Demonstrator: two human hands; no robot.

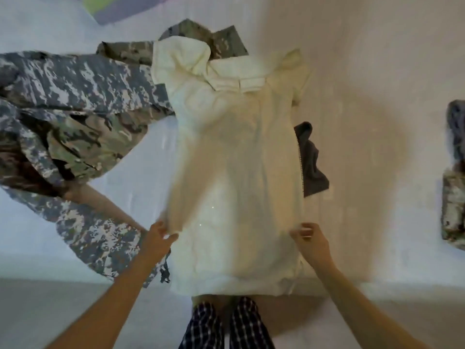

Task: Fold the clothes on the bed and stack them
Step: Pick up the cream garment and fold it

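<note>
A cream collared garment [234,152] lies lengthwise on the white bed [364,147], collar at the far end, its near hem hanging over the bed's edge. My left hand [157,238] pinches its left side edge near the hem. My right hand [310,239] pinches the right side edge at the same height. The fabric between them is blurred. A heap of camouflage clothes [65,117] sprawls to the left, partly under the cream garment's collar. A dark grey cloth [312,159] sticks out from under its right side.
Folded camouflage pieces [454,187] are stacked at the bed's right edge. A lilac and green item [118,7] lies at the far left. My legs in checked trousers [226,326] stand against the bed's near edge.
</note>
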